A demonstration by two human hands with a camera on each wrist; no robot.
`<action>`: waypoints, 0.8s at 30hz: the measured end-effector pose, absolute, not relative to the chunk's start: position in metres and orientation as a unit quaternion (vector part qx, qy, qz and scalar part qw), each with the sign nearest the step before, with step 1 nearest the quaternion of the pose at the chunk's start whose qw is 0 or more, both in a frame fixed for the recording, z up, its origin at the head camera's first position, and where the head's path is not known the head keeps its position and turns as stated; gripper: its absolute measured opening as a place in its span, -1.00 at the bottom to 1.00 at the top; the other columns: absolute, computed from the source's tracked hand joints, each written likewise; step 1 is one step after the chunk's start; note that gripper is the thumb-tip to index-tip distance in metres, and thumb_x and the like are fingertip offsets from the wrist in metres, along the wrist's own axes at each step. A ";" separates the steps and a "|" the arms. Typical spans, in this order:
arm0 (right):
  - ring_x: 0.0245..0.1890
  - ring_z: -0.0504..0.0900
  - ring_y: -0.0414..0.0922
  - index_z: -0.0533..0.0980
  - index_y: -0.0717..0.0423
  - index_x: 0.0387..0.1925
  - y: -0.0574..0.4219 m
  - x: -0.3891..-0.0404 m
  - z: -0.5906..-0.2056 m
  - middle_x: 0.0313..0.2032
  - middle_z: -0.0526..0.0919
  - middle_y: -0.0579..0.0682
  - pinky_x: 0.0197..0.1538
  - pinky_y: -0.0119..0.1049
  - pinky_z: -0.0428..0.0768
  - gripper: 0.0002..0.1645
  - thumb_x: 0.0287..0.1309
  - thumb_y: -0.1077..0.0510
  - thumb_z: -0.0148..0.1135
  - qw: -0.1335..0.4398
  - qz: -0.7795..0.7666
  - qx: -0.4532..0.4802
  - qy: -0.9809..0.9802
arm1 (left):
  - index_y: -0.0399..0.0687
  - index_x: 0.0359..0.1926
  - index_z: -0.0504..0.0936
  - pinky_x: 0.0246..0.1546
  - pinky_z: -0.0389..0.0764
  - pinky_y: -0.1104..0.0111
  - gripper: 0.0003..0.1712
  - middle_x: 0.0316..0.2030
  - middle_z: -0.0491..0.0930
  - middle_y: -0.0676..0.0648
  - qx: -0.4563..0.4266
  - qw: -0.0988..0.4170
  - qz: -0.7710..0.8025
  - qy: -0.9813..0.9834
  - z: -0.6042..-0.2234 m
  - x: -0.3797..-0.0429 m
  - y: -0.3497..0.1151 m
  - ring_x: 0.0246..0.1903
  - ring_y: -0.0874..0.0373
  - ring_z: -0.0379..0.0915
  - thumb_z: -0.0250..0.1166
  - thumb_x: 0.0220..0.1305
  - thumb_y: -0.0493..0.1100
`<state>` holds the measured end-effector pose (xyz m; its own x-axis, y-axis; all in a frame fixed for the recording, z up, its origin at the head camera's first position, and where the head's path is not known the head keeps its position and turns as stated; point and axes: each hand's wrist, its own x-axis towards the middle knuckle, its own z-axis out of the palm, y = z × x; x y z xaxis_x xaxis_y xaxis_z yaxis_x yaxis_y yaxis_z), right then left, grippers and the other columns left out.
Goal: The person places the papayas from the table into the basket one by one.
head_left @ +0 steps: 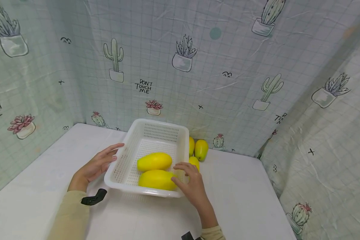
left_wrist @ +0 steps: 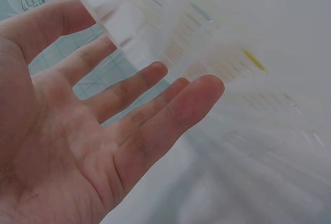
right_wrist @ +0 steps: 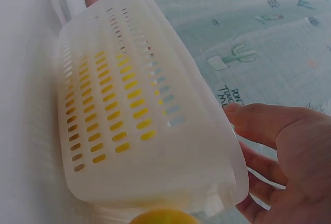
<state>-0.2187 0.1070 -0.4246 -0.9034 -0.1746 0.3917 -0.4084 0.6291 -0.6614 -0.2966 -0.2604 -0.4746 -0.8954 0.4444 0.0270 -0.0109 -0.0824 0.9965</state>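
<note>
A white plastic basket [head_left: 150, 190] with slotted walls stands on the table. Two large oblong yellow fruits lie inside: a rear fruit [head_left: 154, 162] and a front fruit [head_left: 156, 179], both mango-like in shape. My left hand [head_left: 99, 163] rests its fingertips against the basket's left wall, fingers spread and nearly straight, as the left wrist view also shows. My right hand [head_left: 192, 183] reaches over the right rim, thumb and fingers loosely bent and apart by the front fruit's right end. Whether its thumb touches that fruit I cannot tell. The right wrist view shows this hand [right_wrist: 289, 162] beside the rim.
Beyond the basket's right wall lie several smaller yellow-green fruits, among them a mango-like fruit [head_left: 201, 150] and a partly hidden fruit [head_left: 194, 162]. A cactus-print curtain [head_left: 198, 90] hangs behind and at both sides of the white table [head_left: 243, 193].
</note>
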 end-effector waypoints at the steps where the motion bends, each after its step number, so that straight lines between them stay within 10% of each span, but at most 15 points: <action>1: 0.01 0.42 -0.32 0.54 -0.26 -0.13 0.107 -0.219 -0.425 -0.03 0.52 -0.35 -0.08 -0.26 0.56 -0.64 -0.06 -0.01 0.36 0.148 0.401 0.162 -0.889 | 0.17 0.39 0.01 -0.03 0.57 0.24 -0.39 0.37 -0.03 -0.10 0.163 0.159 0.716 0.660 -0.475 -0.297 -0.260 0.05 0.09 0.46 -0.08 0.37 -0.19; 24: 0.03 0.40 -0.24 0.56 -0.20 -0.16 0.125 -0.227 -0.427 -0.05 0.55 -0.29 0.00 -0.17 0.56 -0.68 -0.04 0.03 0.35 0.185 0.424 0.081 -0.883 | 0.17 0.39 0.01 -0.03 0.57 0.23 -0.40 0.38 -0.04 -0.10 0.159 0.158 0.718 0.660 -0.474 -0.297 -0.260 0.04 0.14 0.48 -0.09 0.38 -0.21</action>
